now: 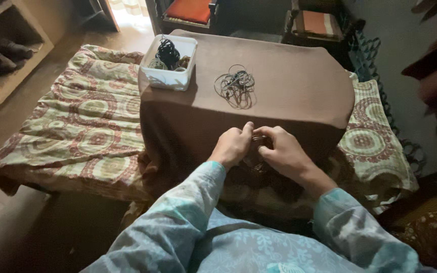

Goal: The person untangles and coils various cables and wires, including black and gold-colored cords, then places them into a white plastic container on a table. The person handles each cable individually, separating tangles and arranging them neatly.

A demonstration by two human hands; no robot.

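While both hands meet at the near edge of the brown-cloth-covered table (289,86), the left hand (232,145) and right hand (283,151) are closed together on a small dark wiry piece (258,137), largely hidden between the fingers. Farther back lie a loose tangle of thin grey wire loops (234,85) and a white rectangular plastic tub (168,76) of coiled cords. Judged step: fine fingertip work on the piece, calling for steady pinching.

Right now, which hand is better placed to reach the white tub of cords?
Probably the left hand. The white tub stands on the table's far left corner, on that hand's side; the right hand would have to cross over.
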